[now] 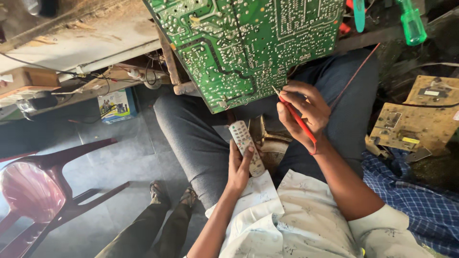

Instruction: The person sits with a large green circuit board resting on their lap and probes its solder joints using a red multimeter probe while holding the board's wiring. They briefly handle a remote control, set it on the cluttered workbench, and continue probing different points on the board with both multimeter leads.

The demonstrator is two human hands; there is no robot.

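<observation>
The right hand (303, 112) pinches a slim red test probe (296, 119), its tip seemingly touching the lower edge of the large green circuit board (244, 43) — probing underway, not finished — while the left hand (239, 169) clasps a long grey remote control (246, 145) over the lap.

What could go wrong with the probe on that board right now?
1. The red probe in the right hand touches the green circuit board at its lower edge, among dense solder joints; a slip could bridge neighbours.
2. The board hangs tilted off the bench over the lap and may shift.
3. The left hand holds a remote control, so nothing steadies the board.
</observation>
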